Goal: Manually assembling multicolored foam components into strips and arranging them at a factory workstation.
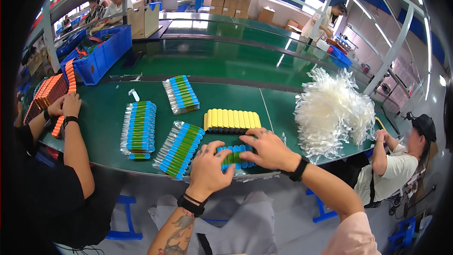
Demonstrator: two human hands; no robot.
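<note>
Both hands press on a row of blue-capped green tubes (pixel 238 157) lying at the near edge of the green table (pixel 226 61). The left hand (pixel 208 166) and right hand (pixel 269 148) lie flat, fingers spread, grip apparently clamped on nothing. Yellow tubes (pixel 232 120) sit just behind; a clear bag heap (pixel 332 108) lies right.

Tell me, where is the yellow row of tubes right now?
In the head view, the yellow row of tubes lies mid-table, just beyond both hands, left of the white plastic heap.
</note>
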